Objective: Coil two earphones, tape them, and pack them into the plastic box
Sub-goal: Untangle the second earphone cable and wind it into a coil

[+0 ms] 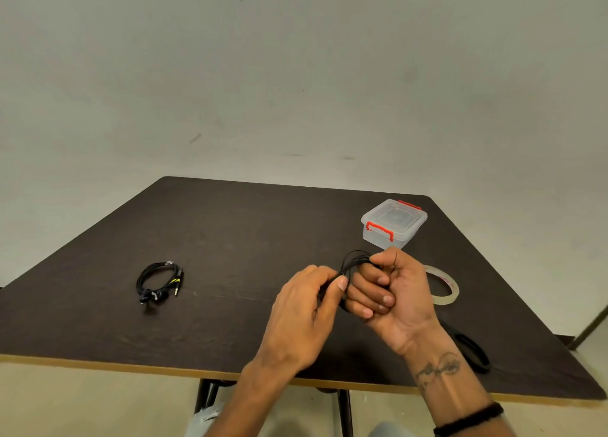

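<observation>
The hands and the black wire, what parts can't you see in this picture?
All in the head view:
- Wire: most of it is hidden inside the right hand and behind the left hand; its earbuds and plug don't show.
- Tape roll: the right hand covers its left part.
- Box: too small and cloudy to tell if anything is inside.
- Black item near the right wrist: too dark to identify.

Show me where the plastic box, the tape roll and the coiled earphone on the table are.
plastic box [394, 221]: head view, on its clear lid.
tape roll [451, 300]: head view, on its outer ring, near side.
coiled earphone [144, 277]: head view, on the left arc of its black coil.
</observation>
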`<state>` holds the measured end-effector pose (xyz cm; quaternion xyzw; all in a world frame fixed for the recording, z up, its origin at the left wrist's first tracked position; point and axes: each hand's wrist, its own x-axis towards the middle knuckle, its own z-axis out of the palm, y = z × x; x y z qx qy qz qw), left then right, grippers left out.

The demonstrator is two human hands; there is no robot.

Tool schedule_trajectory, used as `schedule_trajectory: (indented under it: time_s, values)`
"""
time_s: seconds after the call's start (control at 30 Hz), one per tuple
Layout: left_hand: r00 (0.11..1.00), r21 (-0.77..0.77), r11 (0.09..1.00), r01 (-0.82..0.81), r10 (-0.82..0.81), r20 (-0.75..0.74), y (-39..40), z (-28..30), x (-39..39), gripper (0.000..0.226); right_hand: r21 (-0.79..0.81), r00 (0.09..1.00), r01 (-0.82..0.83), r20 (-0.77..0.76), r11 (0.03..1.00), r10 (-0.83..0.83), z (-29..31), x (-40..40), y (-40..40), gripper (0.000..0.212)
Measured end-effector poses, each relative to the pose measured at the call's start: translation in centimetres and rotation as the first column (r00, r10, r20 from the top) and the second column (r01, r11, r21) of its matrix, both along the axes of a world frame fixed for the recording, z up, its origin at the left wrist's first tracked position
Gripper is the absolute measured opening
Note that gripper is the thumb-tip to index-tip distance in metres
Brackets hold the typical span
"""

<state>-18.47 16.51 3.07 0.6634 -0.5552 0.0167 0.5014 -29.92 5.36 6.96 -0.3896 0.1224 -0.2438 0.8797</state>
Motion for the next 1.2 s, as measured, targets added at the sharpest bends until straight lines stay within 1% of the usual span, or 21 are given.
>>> schedule_trajectory:
  time_s: [0.07, 0.1, 0.13, 0.17, 0.23, 0.27, 0.33, 0.37, 0.4, 0.43, 0.47, 0.5, 0.53, 0.6, 0.7, 0.73, 0.8, 0.9, 0.97, 1.07, 1.2]
  values:
    - [0.967, 0.047, 0.991, 0.123, -0.11, -0.23, 0.3, 0.2, 0.6, 0.029, 0.059, 1.0, -0.012, 0.01, 0.998, 0.012, -0.1, 0.0, 0.0, 0.039]
    - [0.956, 0.077, 0.985, 0.156, -0.131, -0.262, 0.4, 0.0, 1.2, 0.03, 0.085, 1.0, -0.019, 0.01, 0.996, 0.018, 0.0, -0.1, 0.0, 0.04]
    - [0.974, 0.12, 0.982, 0.145, -0.121, -0.19, 0.4, -0.4, 1.9, 0.029, 0.103, 1.0, -0.026, 0.004, 0.994, 0.026, 0.1, -0.2, 0.0, 0.04]
    - [0.994, 0.16, 0.982, 0.103, -0.095, -0.059, 0.3, -0.8, 2.6, 0.028, 0.113, 0.999, -0.034, -0.007, 0.993, 0.035, 0.3, -0.3, 0.0, 0.04]
    - [0.978, 0.236, 0.972, 0.008, -0.057, 0.201, -0.1, -1.4, 3.8, 0.03, 0.117, 0.998, -0.047, -0.036, 0.992, 0.052, 0.8, -0.3, 0.2, 0.039]
    - [0.964, 0.259, 0.966, -0.021, -0.049, 0.262, -0.4, -1.3, 4.2, 0.033, 0.117, 0.997, -0.053, -0.045, 0.992, 0.059, 0.9, -0.3, 0.3, 0.039]
    - [0.957, 0.298, 0.955, -0.016, -0.071, 0.28, -1.0, -1.2, 4.4, 0.033, 0.118, 0.996, -0.074, -0.047, 0.99, 0.08, 1.3, -0.3, 0.3, 0.04]
    - [0.961, 0.32, 0.947, 0.022, -0.109, 0.255, -1.2, -1.2, 4.5, 0.033, 0.115, 0.995, -0.083, -0.052, 0.99, 0.09, 1.6, -0.3, 0.3, 0.04]
    - [0.972, 0.337, 0.938, 0.08, -0.148, 0.181, -1.2, -1.1, 4.5, 0.037, 0.107, 0.993, -0.088, -0.064, 0.99, 0.095, 1.8, -0.3, 0.2, 0.04]
    - [0.985, 0.325, 0.934, 0.148, -0.169, 0.038, -1.1, -0.9, 4.4, 0.043, 0.097, 0.992, -0.088, -0.085, 0.991, 0.096, 1.9, -0.3, 0.0, 0.04]
    - [0.971, 0.279, 0.933, 0.225, -0.193, -0.139, -0.9, -0.6, 4.2, 0.045, 0.087, 0.989, -0.088, -0.111, 0.992, 0.098, 2.1, -0.4, -0.2, 0.04]
    - [0.93, 0.187, 0.939, 0.288, -0.228, -0.288, -0.7, -0.4, 4.0, 0.044, 0.077, 0.985, -0.091, -0.138, 0.993, 0.101, 2.2, -0.4, -0.5, 0.039]
    - [0.893, 0.09, 0.946, 0.311, -0.258, -0.369, -0.7, -0.1, 3.6, 0.04, 0.069, 0.98, -0.098, -0.166, 0.993, 0.108, 2.3, -0.4, -0.6, 0.039]
    - [0.878, -0.014, 0.952, 0.305, -0.287, -0.382, -0.8, 0.3, 2.9, 0.036, 0.062, 0.97, -0.118, -0.207, 0.991, 0.128, 2.6, -0.4, -1.0, 0.039]
    - [0.931, -0.07, 0.972, 0.225, -0.235, -0.28, -1.5, -0.4, 2.1, 0.027, 0.088, 0.964, -0.149, -0.208, 0.985, 0.164, 3.0, -0.6, -1.3, 0.04]
    - [0.939, -0.084, 0.978, 0.193, -0.209, -0.274, -1.7, -0.6, 1.9, 0.023, 0.097, 0.963, -0.159, -0.203, 0.982, 0.176, 3.1, -0.6, -1.3, 0.04]
    - [0.925, -0.111, 0.979, 0.173, -0.2, -0.323, -1.9, -0.7, 1.6, 0.016, 0.102, 0.961, -0.178, -0.197, 0.979, 0.195, 3.3, -0.8, -1.2, 0.041]
    - [0.899, -0.11, 0.975, 0.191, -0.219, -0.38, -2.1, -0.5, 1.1, 0.014, 0.103, 0.957, -0.191, -0.199, 0.976, 0.208, 3.3, -0.8, -1.0, 0.042]
    - [0.847, -0.12, 0.967, 0.226, -0.256, -0.467, -2.0, -0.1, 0.7, 0.017, 0.085, 0.956, -0.184, -0.216, 0.979, 0.199, 3.2, -0.8, -1.1, 0.042]
    - [0.704, -0.124, 0.936, 0.33, -0.331, -0.628, -1.4, 0.7, 0.3, 0.02, 0.042, 0.956, -0.151, -0.249, 0.988, 0.157, 3.0, -0.8, -1.3, 0.041]
    - [0.545, -0.13, 0.905, 0.404, -0.353, -0.76, -0.3, 0.9, 0.6, 0.026, -0.016, 0.952, -0.119, -0.285, 0.993, 0.109, 2.9, -1.0, -1.4, 0.041]
